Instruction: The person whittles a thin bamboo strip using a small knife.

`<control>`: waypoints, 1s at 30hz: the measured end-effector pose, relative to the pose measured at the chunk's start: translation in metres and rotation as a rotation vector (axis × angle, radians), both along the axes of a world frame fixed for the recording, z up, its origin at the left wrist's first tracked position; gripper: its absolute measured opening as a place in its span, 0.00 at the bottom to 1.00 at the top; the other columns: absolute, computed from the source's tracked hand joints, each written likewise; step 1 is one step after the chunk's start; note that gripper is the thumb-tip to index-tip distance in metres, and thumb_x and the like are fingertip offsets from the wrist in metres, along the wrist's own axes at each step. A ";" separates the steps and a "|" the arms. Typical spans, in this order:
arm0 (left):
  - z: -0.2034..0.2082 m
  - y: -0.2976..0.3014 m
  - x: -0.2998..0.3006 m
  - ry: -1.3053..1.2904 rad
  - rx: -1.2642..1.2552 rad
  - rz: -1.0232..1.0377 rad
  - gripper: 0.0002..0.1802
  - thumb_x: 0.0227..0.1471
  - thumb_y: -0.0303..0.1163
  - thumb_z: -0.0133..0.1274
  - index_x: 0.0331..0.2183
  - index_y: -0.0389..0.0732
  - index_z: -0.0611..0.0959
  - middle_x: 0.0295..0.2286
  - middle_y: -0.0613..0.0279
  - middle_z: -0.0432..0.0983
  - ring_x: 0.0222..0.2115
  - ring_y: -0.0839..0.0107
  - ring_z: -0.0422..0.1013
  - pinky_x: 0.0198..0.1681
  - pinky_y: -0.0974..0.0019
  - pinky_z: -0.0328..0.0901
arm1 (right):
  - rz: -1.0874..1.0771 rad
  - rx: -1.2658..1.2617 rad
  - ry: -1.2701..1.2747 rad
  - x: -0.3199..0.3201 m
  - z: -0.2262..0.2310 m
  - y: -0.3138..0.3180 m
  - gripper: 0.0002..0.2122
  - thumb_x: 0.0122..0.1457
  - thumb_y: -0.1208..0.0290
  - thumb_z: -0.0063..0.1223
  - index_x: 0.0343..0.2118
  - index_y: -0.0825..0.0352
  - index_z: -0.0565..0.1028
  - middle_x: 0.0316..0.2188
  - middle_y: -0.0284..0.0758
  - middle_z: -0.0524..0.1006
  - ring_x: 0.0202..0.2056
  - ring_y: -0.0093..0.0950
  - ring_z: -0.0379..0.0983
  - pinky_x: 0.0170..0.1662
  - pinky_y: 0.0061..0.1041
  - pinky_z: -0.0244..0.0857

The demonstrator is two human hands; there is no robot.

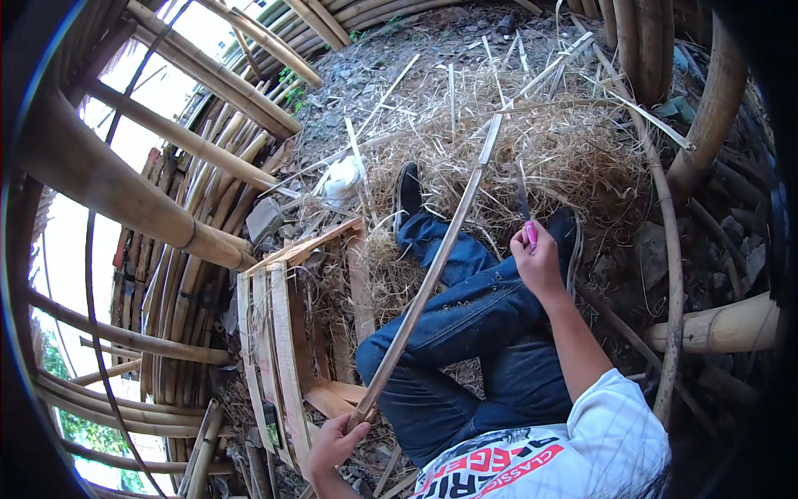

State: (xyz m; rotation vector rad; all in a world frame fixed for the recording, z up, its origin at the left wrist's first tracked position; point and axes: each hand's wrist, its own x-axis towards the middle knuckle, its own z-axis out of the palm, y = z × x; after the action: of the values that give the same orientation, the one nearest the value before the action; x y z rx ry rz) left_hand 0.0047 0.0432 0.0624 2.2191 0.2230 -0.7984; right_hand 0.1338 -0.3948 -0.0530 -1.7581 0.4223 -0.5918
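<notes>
A long, narrow bamboo strip (pixel 435 264) runs up and away across my bent leg, its pale far end over the heap of shavings. Its near end sits in the closed grip of my left hand (pixel 334 447). My right hand (pixel 536 256) is wrapped round the pink handle of a knife (pixel 523 193). The thin, dark blade points away from me, to the right of the strip and apart from it. Below both lie my crossed legs in blue jeans (pixel 449 333).
Curly shavings (pixel 549 158) heap in front of my feet, with several loose strips among them. A slatted wooden crate (pixel 278 349) stands at my left, near a white plastic bag (pixel 341 181). Bamboo poles (pixel 150 195) frame the left side; a thin pole (pixel 665 241) and thick posts (pixel 716 108) stand right.
</notes>
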 end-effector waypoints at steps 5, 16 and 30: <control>-0.006 -0.015 0.009 0.119 -0.060 -0.016 0.14 0.58 0.38 0.55 0.33 0.35 0.81 0.18 0.77 0.64 0.20 0.84 0.57 0.22 0.73 0.54 | 0.096 0.069 -0.106 -0.033 -0.006 0.035 0.10 0.62 0.66 0.49 0.28 0.67 0.68 0.18 0.37 0.70 0.21 0.30 0.69 0.26 0.29 0.62; -0.009 -0.061 0.004 -0.013 -0.024 -0.110 0.15 0.56 0.37 0.57 0.30 0.34 0.78 0.16 0.73 0.64 0.19 0.80 0.57 0.21 0.69 0.55 | 0.758 0.011 0.091 -0.120 0.002 0.157 0.15 0.64 0.58 0.47 0.27 0.64 0.71 0.18 0.45 0.75 0.24 0.47 0.74 0.25 0.43 0.66; -0.001 -0.068 -0.006 -0.085 0.107 -0.139 0.15 0.54 0.37 0.59 0.28 0.33 0.77 0.13 0.65 0.63 0.16 0.79 0.56 0.19 0.67 0.55 | 0.602 -0.393 0.134 -0.085 -0.015 0.099 0.19 0.61 0.51 0.49 0.22 0.62 0.72 0.14 0.42 0.74 0.19 0.43 0.75 0.22 0.39 0.68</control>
State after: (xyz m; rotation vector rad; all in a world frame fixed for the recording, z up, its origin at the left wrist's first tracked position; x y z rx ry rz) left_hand -0.0010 -0.0247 0.0617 2.3845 0.0718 -0.7805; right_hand 0.0487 -0.2957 -0.0676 -2.1757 -0.1557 -0.1257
